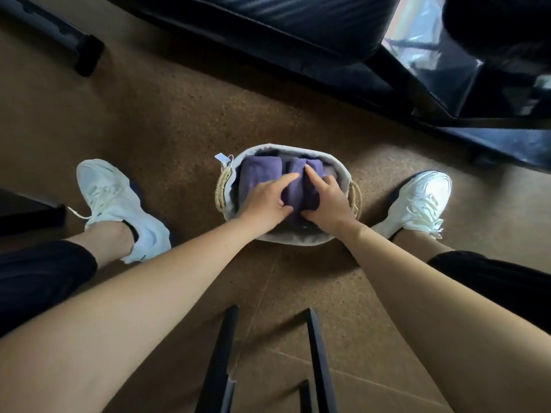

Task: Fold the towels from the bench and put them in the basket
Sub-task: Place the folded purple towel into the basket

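Seating the towel in the basket.
My left hand and right hand pinch its flanks (long axis runs away from me).

basket on floor before desk | left towel beside right towel, in basket | left hand + right hand on right towel

The brown speckled floor is carrying the oval basket. The left shoe and right shoe are flanking the basket, and the black bench is standing beyond it.
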Tool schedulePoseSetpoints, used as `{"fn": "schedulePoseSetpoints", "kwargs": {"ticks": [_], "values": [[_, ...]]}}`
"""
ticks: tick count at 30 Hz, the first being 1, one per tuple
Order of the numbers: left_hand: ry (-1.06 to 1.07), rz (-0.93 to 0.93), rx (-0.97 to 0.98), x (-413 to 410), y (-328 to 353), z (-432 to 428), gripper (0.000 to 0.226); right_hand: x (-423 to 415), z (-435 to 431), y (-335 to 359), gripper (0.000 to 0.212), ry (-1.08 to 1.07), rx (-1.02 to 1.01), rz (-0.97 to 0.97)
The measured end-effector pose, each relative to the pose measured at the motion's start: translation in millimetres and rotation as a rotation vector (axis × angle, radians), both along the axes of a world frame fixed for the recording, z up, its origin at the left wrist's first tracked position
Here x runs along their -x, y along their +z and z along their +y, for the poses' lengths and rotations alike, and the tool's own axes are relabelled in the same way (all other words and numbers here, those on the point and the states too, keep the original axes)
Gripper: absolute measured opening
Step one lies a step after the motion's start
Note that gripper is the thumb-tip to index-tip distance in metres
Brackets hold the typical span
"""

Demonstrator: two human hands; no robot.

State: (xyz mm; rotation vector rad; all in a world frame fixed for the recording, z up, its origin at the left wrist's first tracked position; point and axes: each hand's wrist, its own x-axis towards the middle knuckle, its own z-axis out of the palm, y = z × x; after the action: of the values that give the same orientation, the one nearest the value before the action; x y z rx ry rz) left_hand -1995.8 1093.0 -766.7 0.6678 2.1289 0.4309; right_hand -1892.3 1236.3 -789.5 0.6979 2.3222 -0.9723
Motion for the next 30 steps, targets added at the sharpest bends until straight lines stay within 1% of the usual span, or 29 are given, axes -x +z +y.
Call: {"fn": "schedulePoseSetpoints", "kwargs": {"ticks": [1,3,5,6,8,11,13,15,20,26,30], "values": [[-0.012,0.07,-0.025,1,0,-7,0.061,-1,-1,2,0.103,0.007,-0.005,-0.015],[-0.141,0.229,-0.047,1,-2,-24,0.059,-1,-4,9,0.103,0.045,-0.094,-0.035],[-0.274,0.342,0.009,3,-5,-37,0.071,0,-6,11,0.103,0.186,-0.291,-0.006],[-0.311,0.341,0.057,3,-7,-41,0.079,1,-7,11,0.103,0.27,-0.362,0.019],[-0.348,0.307,0.127,0,-12,-45,0.089,3,-10,11,0.102,0.393,-0.409,0.081],[-0.354,0.278,0.172,-1,-15,-47,0.093,1,-13,9,0.093,0.562,-0.456,0.158],[-0.352,0.258,0.191,0,-18,-46,0.094,-3,-12,6,0.083,0.628,-0.454,0.154],[-0.374,0.246,0.207,2,-19,-46,0.094,-5,-9,1,0.08,0.63,-0.444,0.109],[-0.43,0.251,0.213,12,-23,-53,0.088,-3,1,-14,0.083,0.687,-0.482,0.029],[-0.471,0.293,0.233,12,-22,-49,0.088,10,-9,-21,0.087,0.683,-0.529,0.013],[-0.461,0.253,0.234,10,-15,-45,0.092,13,-15,-16,0.087,0.66,-0.523,-0.001]]}}
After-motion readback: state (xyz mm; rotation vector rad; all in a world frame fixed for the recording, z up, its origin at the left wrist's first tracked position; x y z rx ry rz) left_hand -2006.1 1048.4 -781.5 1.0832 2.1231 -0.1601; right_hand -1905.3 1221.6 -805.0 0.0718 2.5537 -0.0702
